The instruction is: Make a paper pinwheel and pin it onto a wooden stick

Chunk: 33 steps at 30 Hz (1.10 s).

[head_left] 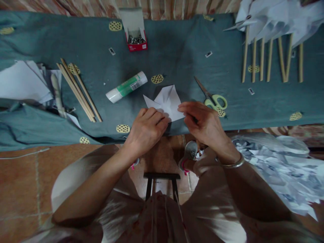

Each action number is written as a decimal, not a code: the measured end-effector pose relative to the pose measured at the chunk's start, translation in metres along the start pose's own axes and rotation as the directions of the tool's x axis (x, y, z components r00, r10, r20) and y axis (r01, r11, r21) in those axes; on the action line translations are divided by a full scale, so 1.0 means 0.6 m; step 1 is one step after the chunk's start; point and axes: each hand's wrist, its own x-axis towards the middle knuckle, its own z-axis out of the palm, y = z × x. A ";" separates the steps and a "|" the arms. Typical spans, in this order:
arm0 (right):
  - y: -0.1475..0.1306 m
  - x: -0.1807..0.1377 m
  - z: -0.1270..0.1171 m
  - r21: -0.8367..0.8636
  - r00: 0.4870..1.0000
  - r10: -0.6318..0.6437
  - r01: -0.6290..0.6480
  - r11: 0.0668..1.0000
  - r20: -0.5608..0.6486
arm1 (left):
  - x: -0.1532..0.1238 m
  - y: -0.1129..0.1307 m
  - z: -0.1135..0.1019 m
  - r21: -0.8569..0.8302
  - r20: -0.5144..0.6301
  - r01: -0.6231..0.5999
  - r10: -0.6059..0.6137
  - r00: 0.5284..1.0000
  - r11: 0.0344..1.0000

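Observation:
A white paper [173,103], cut and partly folded with raised corner flaps, is at the table's front edge. My left hand [149,126] is closed on its lower left part, the fingers bent over it. Curled fingers of my right hand [204,123] meet the paper's right corner; the thumb's exact contact is hard to see. Green-handled scissors [211,96] lie just beyond my right hand, blades pointing away. Up and left of the paper, a white and green glue stick [126,86] lies on its side.
An open red box [138,46] of small metal pieces stands at the back. Wooden sticks [77,91] and paper sheets [24,82] lie left. Finished paper pinwheels [275,20] on sticks rest at the back right. Below right, a bag [283,168] holds paper scraps.

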 end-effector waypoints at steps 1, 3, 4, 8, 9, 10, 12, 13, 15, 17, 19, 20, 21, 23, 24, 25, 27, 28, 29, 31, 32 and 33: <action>0.000 0.000 -0.002 0.001 1.000 0.002 -0.002 1.000 0.004 | 0.000 0.001 -0.001 0.006 0.004 -0.005 0.005 1.000 1.000; 0.001 0.000 -0.004 0.002 1.000 0.007 -0.007 1.000 0.015 | 0.001 0.003 -0.001 0.010 0.014 -0.006 0.006 1.000 1.000; 0.002 0.000 -0.006 0.004 1.000 0.009 -0.009 1.000 0.022 | 0.001 0.004 -0.001 0.010 0.020 -0.003 0.003 1.000 1.000; 0.005 -0.002 -0.009 0.037 0.999 0.009 -0.011 0.999 0.047 | 0.002 0.006 -0.001 0.023 0.004 0.003 -0.004 1.000 1.000; 0.006 -0.002 -0.010 0.049 0.999 0.009 -0.012 0.999 0.049 | 0.002 0.006 -0.001 0.029 -0.006 0.002 -0.002 1.000 1.000; 0.007 -0.002 -0.011 0.062 0.999 0.013 -0.016 0.998 0.051 | 0.002 0.006 -0.001 0.033 -0.014 0.000 0.001 1.000 0.999; 0.008 -0.002 -0.014 0.094 0.998 0.032 -0.037 0.995 0.059 | 0.001 0.005 -0.003 0.034 -0.018 -0.005 0.005 1.000 0.999; 0.008 -0.002 -0.016 0.113 0.997 0.044 -0.051 0.992 0.068 | -0.001 0.003 -0.004 0.029 -0.017 -0.007 0.008 1.000 1.000; 0.008 -0.003 -0.019 0.152 0.994 0.063 -0.076 0.985 0.090 | -0.004 0.000 -0.007 0.012 -0.013 -0.015 0.015 1.000 1.000; 0.008 -0.005 -0.022 0.180 0.992 0.064 -0.083 0.980 0.110 | -0.009 -0.003 -0.010 -0.007 -0.012 -0.023 0.023 1.000 1.000; 0.007 -0.007 -0.024 0.193 0.991 0.049 -0.072 0.979 0.125 | -0.014 -0.006 -0.013 -0.019 -0.019 -0.031 0.031 0.999 0.999; 0.007 -0.008 -0.024 0.197 0.990 0.040 -0.066 0.978 0.132 | -0.016 -0.007 -0.014 -0.022 -0.025 -0.033 0.033 0.999 0.999; 0.006 -0.009 -0.025 0.201 0.990 0.031 -0.059 0.978 0.138 | -0.018 -0.007 -0.015 -0.022 -0.029 -0.034 0.033 0.999 0.999; 0.005 -0.011 -0.024 0.211 0.989 0.011 -0.042 0.976 0.147 | -0.020 -0.007 -0.016 -0.021 -0.030 -0.031 0.031 0.999 0.999; 0.004 -0.011 -0.023 0.216 0.988 0.005 -0.038 0.976 0.151 | -0.021 -0.007 -0.017 -0.020 -0.026 -0.029 0.028 0.999 0.999; 0.003 -0.011 -0.023 0.221 0.988 0.002 -0.037 0.975 0.157 | -0.022 -0.007 -0.017 -0.020 -0.021 -0.025 0.025 0.999 0.999; 0.001 -0.011 -0.020 0.237 0.986 0.012 -0.052 0.970 0.168 | -0.023 -0.006 -0.018 -0.017 -0.012 -0.020 0.020 1.000 1.000; 0.001 -0.011 -0.019 0.251 0.985 0.024 -0.067 0.966 0.172 | -0.023 -0.005 -0.018 -0.013 -0.006 -0.018 0.018 1.000 1.000; 0.000 -0.010 -0.017 0.268 0.985 0.037 -0.083 0.960 0.171 | -0.023 -0.005 -0.019 -0.009 0.002 -0.017 0.017 1.000 1.000; -0.002 -0.009 -0.013 0.307 0.987 0.053 -0.098 0.947 0.152 | -0.024 -0.003 -0.019 -0.002 0.012 -0.019 0.019 1.000 1.000; -0.003 -0.009 -0.010 0.322 0.989 0.059 -0.102 0.941 0.139 | -0.024 -0.002 -0.019 -0.003 0.014 -0.020 0.021 1.000 1.000; -0.004 -0.008 -0.008 0.330 0.990 0.065 -0.104 0.938 0.128 | -0.025 -0.001 -0.018 -0.007 0.012 -0.020 0.020 1.000 1.000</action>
